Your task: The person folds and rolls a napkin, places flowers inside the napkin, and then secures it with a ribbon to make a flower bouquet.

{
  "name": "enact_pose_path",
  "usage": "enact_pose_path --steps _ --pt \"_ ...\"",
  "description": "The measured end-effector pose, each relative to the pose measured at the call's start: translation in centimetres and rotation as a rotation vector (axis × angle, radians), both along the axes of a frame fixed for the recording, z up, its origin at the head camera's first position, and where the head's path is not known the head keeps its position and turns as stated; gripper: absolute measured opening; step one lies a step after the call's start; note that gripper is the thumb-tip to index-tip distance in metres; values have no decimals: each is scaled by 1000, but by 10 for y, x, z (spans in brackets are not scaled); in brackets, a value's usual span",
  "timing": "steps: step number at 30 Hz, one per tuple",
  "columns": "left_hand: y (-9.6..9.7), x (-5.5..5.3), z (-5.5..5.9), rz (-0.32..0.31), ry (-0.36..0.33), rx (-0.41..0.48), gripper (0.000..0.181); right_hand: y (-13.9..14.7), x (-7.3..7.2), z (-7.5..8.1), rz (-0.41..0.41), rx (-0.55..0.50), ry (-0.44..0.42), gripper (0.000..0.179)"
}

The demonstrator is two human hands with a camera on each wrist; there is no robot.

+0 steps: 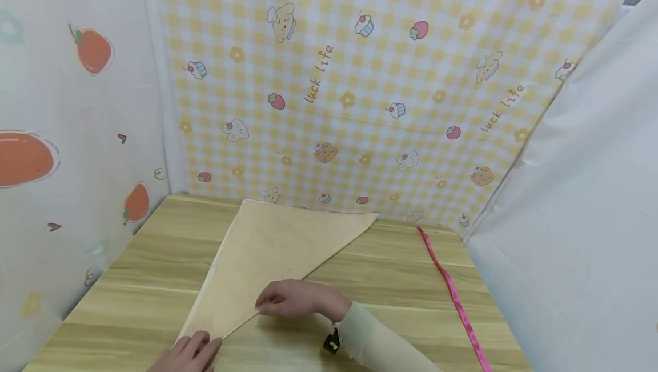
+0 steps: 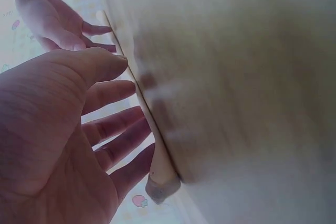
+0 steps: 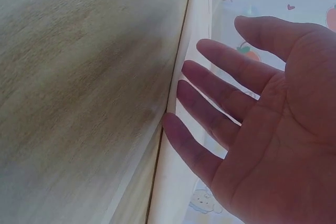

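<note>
A beige cloth (image 1: 277, 235) lies on the table as a flat triangle, one corner pointing toward me. At that near corner my left hand (image 1: 187, 355) rests with its fingertips on the fabric; the left wrist view shows its fingers loosely extended and the thumb beside the index finger. My right hand (image 1: 293, 298) is farther along the slanting right edge of the cloth, touching it with the fingertips. Seen from the right wrist, its fingers are spread, the thumb stands apart, and nothing sits in the palm.
A narrow pink ribbon (image 1: 452, 292) runs lengthwise down the right side of the wood-grain table (image 1: 406, 280). Behind stands a yellow checked curtain (image 1: 380, 69). White sheets (image 1: 576, 235) close off both sides. A black strap piece (image 1: 332, 342) hangs at the right wrist.
</note>
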State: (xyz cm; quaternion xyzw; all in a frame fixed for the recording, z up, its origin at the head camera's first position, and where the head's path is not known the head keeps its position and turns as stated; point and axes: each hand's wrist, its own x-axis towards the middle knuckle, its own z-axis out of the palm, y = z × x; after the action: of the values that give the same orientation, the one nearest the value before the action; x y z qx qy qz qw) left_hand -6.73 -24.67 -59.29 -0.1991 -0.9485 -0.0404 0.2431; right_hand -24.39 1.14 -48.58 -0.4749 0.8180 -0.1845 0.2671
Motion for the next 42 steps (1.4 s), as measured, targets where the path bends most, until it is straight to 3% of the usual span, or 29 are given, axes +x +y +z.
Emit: enact_pose_path --steps 3,7,10,14,21,29,33,39,42 --pt "2 4 -3 51 -32 18 62 -3 6 5 8 65 20 40" --pt "4 6 -3 74 -56 22 70 -15 24 13 65 204 151 53" --pt "7 7 0 143 -165 -9 72 -25 43 16 131 284 275 63" --pt "13 9 4 265 -292 -50 76 -33 65 14 219 369 378 71" --pt "18 10 6 335 -298 -59 76 -36 81 -2 329 460 553 71" --pt "21 11 3 357 -321 18 78 -34 82 -8 307 446 573 69" --pt "21 11 2 362 -338 12 79 -33 83 -8 236 468 568 69" --pt "16 7 3 336 -417 -5 84 -28 76 -2 117 475 462 72" --pt "12 7 4 294 -376 5 73 -22 70 -1 94 454 436 73"
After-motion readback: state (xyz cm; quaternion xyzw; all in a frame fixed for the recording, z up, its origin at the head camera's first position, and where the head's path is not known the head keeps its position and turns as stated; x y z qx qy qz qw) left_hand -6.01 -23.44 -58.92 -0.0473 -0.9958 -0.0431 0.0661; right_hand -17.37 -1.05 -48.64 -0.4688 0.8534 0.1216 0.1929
